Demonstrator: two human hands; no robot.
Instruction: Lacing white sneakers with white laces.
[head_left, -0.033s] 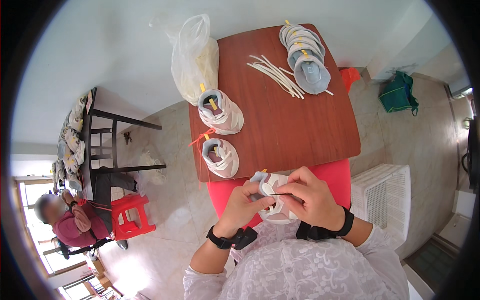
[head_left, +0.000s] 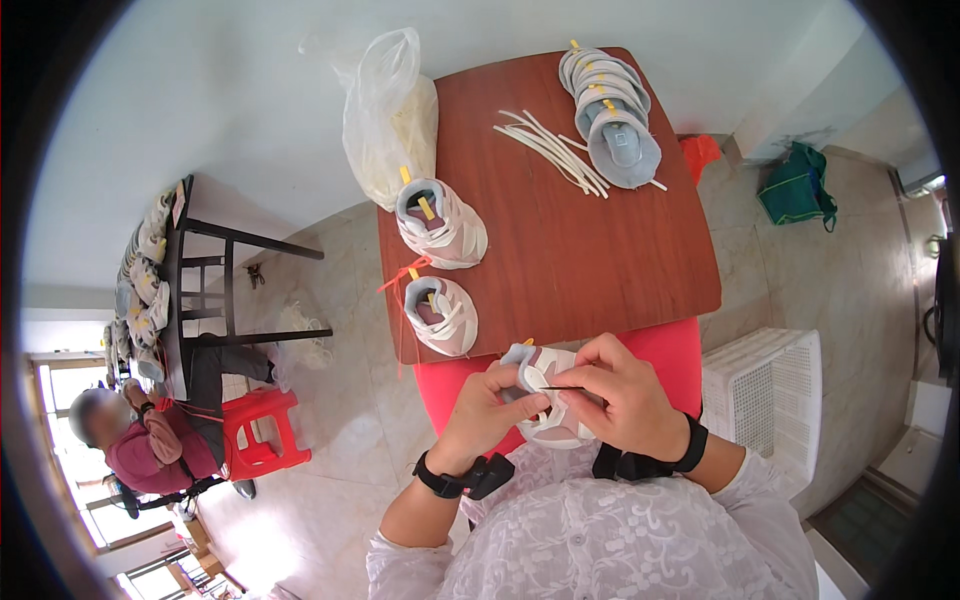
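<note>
At the table's near edge, my left hand (head_left: 487, 408) is closed on a white and pink shoe upper (head_left: 548, 425) with a grey lining. The thumb and fingers pinch its opening. My right hand (head_left: 627, 398) pinches a thin dark needle-like tool (head_left: 566, 388) that lies across the upper's lacing area; its far end is hidden by the fingers. Two similar shoe uppers, a nearer one (head_left: 455, 325) and a farther one (head_left: 458, 232), stand along the table's left edge with yellow tabs. An orange-red cord (head_left: 400, 277) lies between them.
The brown table (head_left: 590, 265) carries several white laces (head_left: 555, 150) and a row of nested uppers (head_left: 627, 150). A plastic bag (head_left: 390, 120) sits at its far left corner. A white basket (head_left: 765, 400) stands right; a co-worker (head_left: 165, 440) sits left near a red stool (head_left: 262, 435).
</note>
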